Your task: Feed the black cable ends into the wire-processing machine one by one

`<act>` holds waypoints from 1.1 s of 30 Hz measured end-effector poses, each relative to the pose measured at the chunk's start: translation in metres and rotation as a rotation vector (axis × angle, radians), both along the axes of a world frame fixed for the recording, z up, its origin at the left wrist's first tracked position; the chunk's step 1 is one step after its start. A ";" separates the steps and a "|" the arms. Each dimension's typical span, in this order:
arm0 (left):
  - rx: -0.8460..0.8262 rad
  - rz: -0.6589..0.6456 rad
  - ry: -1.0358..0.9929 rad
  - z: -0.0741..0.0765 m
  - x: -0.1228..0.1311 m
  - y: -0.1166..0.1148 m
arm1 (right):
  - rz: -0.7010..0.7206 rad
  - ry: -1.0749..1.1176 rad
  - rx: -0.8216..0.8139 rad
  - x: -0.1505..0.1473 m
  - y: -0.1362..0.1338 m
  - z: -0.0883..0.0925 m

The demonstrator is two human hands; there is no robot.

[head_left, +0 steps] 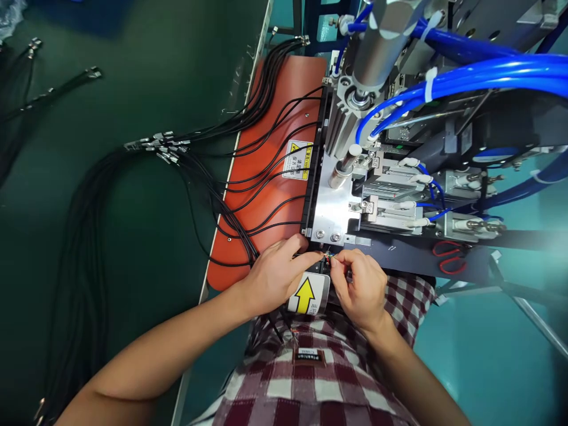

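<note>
Thin coloured wires [328, 256] fan out at the end of a cable, at the near edge of the machine. My left hand [277, 273] is closed at the cable end, its thumb stretched toward the wires. From the right, my right hand [361, 287] pinches the wires between thumb and forefinger. The two hands' fingertips nearly meet there. Just below is a white label with a yellow arrow [305, 294]. Several black cables [275, 174] run from the machine's black holder [310, 195] across an orange-red guard [284, 216].
A dark green table [146, 236] on the left bears a bundle of black cables with metal connectors [166, 145]. The machine's metal plate [331, 207], cylinders and blue air hoses [488, 77] rise ahead and right. Red-handled scissors [449, 257] lie on a dark ledge at right.
</note>
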State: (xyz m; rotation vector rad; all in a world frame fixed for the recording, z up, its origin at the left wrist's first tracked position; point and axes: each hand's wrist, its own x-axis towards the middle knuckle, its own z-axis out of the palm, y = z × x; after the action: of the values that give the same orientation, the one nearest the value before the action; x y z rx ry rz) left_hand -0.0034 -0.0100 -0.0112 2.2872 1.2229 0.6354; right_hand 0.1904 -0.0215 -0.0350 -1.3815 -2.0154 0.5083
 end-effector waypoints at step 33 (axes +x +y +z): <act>-0.009 -0.004 0.029 0.001 0.001 0.001 | -0.201 0.282 -0.262 -0.013 -0.002 0.002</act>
State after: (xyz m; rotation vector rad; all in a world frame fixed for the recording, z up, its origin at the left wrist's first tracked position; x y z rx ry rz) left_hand -0.0023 -0.0087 -0.0106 2.2983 1.2323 0.5961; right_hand 0.1771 -0.0233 -0.0326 -1.5490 -1.6069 0.8471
